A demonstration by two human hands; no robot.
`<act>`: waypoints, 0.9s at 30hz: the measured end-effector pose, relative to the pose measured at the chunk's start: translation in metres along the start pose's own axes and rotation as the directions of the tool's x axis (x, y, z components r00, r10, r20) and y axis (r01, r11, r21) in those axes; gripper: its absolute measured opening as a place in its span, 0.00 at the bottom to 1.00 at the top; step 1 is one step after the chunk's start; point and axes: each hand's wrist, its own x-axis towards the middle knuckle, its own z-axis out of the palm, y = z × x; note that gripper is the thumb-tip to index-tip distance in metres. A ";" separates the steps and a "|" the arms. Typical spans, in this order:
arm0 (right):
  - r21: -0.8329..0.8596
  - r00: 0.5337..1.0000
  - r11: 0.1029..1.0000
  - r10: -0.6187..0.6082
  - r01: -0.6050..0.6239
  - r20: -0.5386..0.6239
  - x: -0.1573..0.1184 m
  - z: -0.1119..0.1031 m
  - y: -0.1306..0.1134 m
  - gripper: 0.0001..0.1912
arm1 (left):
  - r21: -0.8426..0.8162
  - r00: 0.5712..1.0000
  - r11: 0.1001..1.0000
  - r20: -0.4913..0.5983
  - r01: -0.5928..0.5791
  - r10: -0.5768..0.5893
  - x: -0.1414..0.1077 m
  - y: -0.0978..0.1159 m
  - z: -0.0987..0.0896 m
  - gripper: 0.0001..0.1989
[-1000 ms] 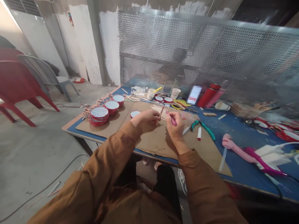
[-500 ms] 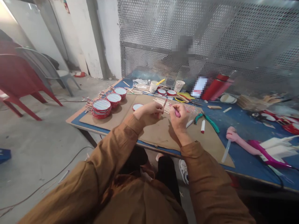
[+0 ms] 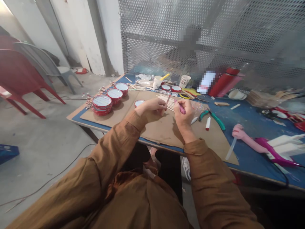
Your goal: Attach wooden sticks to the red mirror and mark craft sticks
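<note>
My left hand (image 3: 152, 109) grips a thin wooden stick (image 3: 168, 101) with a reddish tip, held upright. My right hand (image 3: 183, 111) holds a pink marker (image 3: 182, 109), its tip close to that stick but apart from it. Both hands are over a brown cardboard sheet (image 3: 164, 133). Just beyond them lies a bundle of flat wooden sticks (image 3: 165, 103). To the left stand stacks of red-rimmed round drums (image 3: 102, 105) with white tops, strung with thin lines, and a single small one (image 3: 139, 103) lies nearer my left hand.
The blue worktable (image 3: 243, 127) also holds green-handled pliers (image 3: 212, 119), a white marker (image 3: 208, 123), cups, a red flask, and pink and white items at the right. A perforated metal screen (image 3: 181, 38) stands behind it. Plastic chairs (image 3: 19, 70) stand on the concrete floor at the left.
The whole scene has shifted up and right in view as my head moved. The stick in my left hand now stands more upright, and both hands keep their hold.
</note>
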 end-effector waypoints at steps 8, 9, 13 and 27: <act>-0.006 1.000 1.000 -0.028 0.028 0.013 0.001 -0.002 -0.001 0.06 | -0.003 1.000 1.000 0.023 -0.008 0.009 0.000 -0.001 -0.002 0.07; -0.009 1.000 1.000 -0.024 0.024 0.014 0.001 -0.002 -0.001 0.06 | -0.011 1.000 1.000 0.022 -0.009 0.010 0.000 -0.001 -0.002 0.07; -0.022 1.000 1.000 -0.014 0.014 0.004 0.002 -0.003 -0.002 0.06 | -0.040 1.000 0.999 0.000 -0.007 0.007 -0.001 0.000 -0.001 0.09; 0.056 0.999 0.998 0.026 -0.027 0.023 0.002 -0.005 -0.006 0.10 | -0.044 1.000 0.999 0.007 0.005 -0.005 -0.002 0.001 -0.001 0.07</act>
